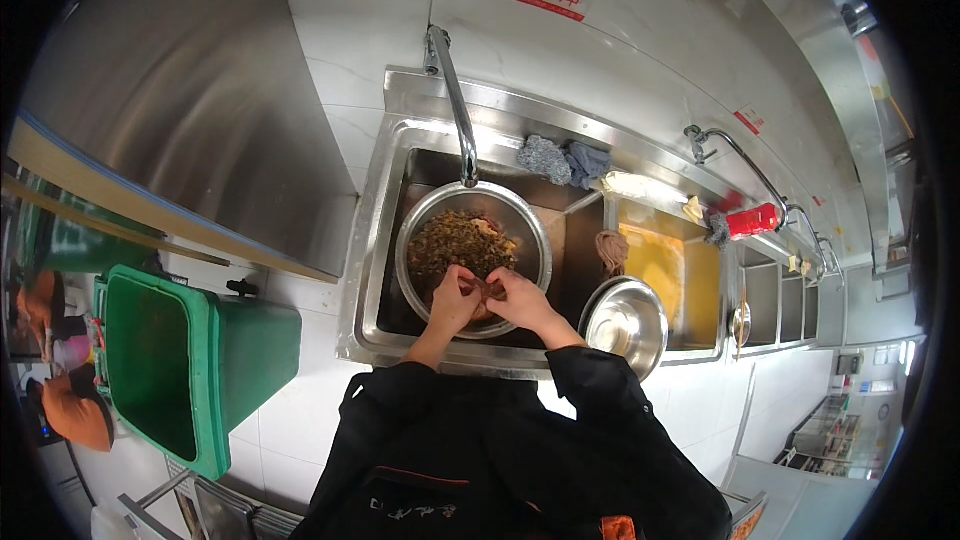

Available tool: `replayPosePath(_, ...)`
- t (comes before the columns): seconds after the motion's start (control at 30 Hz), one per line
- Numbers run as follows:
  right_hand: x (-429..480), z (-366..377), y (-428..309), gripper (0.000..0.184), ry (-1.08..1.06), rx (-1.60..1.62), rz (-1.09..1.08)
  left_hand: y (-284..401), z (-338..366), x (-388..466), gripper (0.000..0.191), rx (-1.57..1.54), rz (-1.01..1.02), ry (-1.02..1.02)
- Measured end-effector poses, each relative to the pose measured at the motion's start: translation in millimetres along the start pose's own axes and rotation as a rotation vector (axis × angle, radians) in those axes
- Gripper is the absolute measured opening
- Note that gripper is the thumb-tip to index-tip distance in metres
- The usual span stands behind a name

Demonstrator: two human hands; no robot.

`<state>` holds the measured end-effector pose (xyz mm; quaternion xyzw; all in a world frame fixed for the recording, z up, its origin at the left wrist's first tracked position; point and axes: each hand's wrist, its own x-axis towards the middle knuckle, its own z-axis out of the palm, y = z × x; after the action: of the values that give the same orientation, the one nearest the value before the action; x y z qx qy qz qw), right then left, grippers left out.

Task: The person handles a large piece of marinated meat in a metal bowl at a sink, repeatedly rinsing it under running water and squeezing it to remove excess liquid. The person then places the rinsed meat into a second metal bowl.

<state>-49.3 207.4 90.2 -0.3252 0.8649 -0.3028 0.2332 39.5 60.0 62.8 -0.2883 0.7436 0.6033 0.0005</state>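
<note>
A round stainless steel bowl stands in the left sink basin under a chrome faucet. Dark green-brown chopped food, with some red and pale bits, fills much of it. Over the bowl's near side, my left hand and my right hand meet, their fingertips pinching a small brownish piece between them. What the piece is, I cannot tell. More brown pieces lie just below the fingers, partly hidden by the hands.
Stacked steel bowls rest on the divider beside a basin of yellow liquid. A brown cloth hangs there. Steel-wool scourers, a grey cloth and a red container line the back ledge. A green bin stands left.
</note>
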Motion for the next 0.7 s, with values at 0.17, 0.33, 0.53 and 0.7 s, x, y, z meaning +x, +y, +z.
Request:
replayPosePath(0.17, -1.1, 27.0, 3.2, 0.022, 0.024, -0.156, 0.064, -9.0, 4.2, 1.5, 0.033, -0.058, 0.090, 0.018)
replayPosePath(0.33, -3.0, 31.4, 4.2, 0.021, 0.198, -0.356, 0.188, -24.5, 7.3, 1.1, 0.027, 0.133, 0.265, -0.059)
replayPosePath(0.53, -6.5, -19.3, 12.4, 0.024, 0.187, -0.324, 0.198, -31.6, -14.4, -1.3, 0.025, 0.225, 0.278, 0.083)
replayPosePath(0.7, -4.5, -24.2, 16.8, 0.021, 0.117, -0.097, 0.133, -28.6, -11.3, -0.3, 0.022, 0.082, 0.204, 0.162)
